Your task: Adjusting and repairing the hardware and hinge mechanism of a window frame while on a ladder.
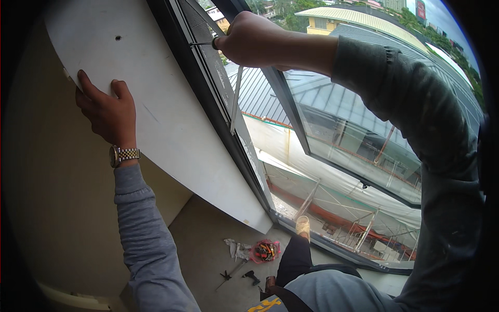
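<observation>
At the far left my left hand (pixel 108 106) grips the edge of a long white panel (pixel 140 99), thumb on its face and the other fingers around its rim. The panel has one dark hole and stands along the window. My right hand (pixel 254 39), stretched out toward the window, is closed around a screwdriver (pixel 200 44). Its thin shaft points left, and the tip touches or nearly touches the dark window frame (pixel 208 104); I cannot tell which. Just below this hand, a metal stay arm (pixel 237 99) runs between the frame and the open window sash (pixel 293 112).
On the grey floor (pixel 202 244) lie a red basket (pixel 265 251) of tools, a cordless drill (pixel 251 277), a caulking gun (pixel 228 274) and crumpled plastic (pixel 236 249). My sandalled foot (pixel 303 226) is by the lower window frame. Roofs and scaffolding (pixel 358 229) show far below outside.
</observation>
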The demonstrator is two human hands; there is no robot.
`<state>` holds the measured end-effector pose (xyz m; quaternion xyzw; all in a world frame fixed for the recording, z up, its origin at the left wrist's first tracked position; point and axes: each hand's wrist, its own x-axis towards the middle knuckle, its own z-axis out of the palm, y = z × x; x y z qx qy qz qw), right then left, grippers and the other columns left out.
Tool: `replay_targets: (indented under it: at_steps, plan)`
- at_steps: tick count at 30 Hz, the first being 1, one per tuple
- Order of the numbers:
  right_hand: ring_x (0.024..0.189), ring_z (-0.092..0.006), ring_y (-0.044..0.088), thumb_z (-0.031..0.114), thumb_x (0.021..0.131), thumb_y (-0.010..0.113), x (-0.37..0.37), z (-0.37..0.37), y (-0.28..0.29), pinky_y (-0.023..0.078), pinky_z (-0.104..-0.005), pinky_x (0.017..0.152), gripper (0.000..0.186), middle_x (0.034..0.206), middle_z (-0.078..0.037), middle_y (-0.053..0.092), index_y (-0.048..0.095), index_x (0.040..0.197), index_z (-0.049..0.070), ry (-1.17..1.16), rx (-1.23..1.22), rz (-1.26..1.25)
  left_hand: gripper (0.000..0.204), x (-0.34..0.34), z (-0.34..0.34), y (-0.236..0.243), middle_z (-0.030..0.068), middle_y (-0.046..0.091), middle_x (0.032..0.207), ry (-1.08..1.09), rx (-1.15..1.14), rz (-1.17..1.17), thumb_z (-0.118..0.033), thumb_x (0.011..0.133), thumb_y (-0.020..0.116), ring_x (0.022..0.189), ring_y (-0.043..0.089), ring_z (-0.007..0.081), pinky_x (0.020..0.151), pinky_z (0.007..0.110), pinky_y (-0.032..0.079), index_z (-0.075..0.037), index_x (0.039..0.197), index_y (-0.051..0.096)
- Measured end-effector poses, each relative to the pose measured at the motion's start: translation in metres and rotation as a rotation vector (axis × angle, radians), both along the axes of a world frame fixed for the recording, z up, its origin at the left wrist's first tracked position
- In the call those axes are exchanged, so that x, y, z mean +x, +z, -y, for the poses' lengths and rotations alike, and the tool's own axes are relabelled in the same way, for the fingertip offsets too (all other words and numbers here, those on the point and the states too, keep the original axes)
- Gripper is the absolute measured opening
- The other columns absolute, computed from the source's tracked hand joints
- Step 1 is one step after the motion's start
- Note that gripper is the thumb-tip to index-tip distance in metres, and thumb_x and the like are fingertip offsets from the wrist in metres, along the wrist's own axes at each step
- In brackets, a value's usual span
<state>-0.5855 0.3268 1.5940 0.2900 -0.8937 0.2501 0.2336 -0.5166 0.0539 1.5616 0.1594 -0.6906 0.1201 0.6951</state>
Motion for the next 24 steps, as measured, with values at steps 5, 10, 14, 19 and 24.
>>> replay_targets:
  at_steps: [5,10,14,19,24]
  plan:
    - [0.053,-0.0100,0.035,0.035,0.098,0.063,-0.019,-0.013,-0.004,0.026,-0.0270,0.045,0.034,0.071,-0.004,0.053,0.068,0.092,0.001,0.246,-0.480,0.633,0.070,0.005,0.002,0.004,0.0247,0.044,0.140,0.089,0.004,0.013,-0.031,0.091,0.058,0.115,0.061,0.0422,0.070,0.050,0.064,-0.013,0.153,0.031]
    - [0.056,-0.0153,0.055,0.032,0.096,0.065,-0.014,-0.008,-0.002,0.040,-0.0318,0.045,0.033,0.075,-0.008,0.062,0.069,0.097,-0.001,0.131,-0.269,0.424,0.071,0.000,0.007,-0.001,0.0264,0.044,0.142,0.097,-0.035,0.027,-0.032,0.090,0.058,0.116,0.061,0.0431,0.066,0.051,0.064,-0.013,0.153,0.031]
    - [0.086,-0.0277,0.076,0.012,0.089,0.066,-0.010,-0.008,0.004,0.060,-0.0375,0.067,0.014,0.091,-0.013,0.076,0.076,0.092,0.001,-0.025,0.368,-0.375,0.070,-0.001,0.005,0.005,0.0249,0.045,0.141,0.042,-0.043,0.004,-0.033,0.091,0.058,0.118,0.059,0.0431,0.075,0.052,0.062,-0.012,0.153,0.032]
    - [0.083,-0.0245,0.076,0.011,0.089,0.073,0.010,0.001,-0.004,0.061,-0.0350,0.066,0.009,0.090,-0.010,0.076,0.077,0.094,0.006,-0.089,0.612,-0.731,0.070,-0.003,0.002,0.001,0.0250,0.045,0.140,0.066,0.022,0.031,-0.033,0.091,0.058,0.117,0.059,0.0434,0.076,0.053,0.062,-0.011,0.152,0.033]
    - [0.086,-0.0251,0.076,0.012,0.091,0.070,0.001,-0.009,-0.010,0.061,-0.0355,0.066,0.013,0.091,-0.010,0.076,0.077,0.101,0.008,-0.056,0.476,-0.760,0.069,0.000,-0.001,0.004,0.0256,0.045,0.139,0.073,-0.010,0.009,-0.032,0.090,0.058,0.114,0.061,0.0436,0.072,0.052,0.063,-0.011,0.152,0.033]
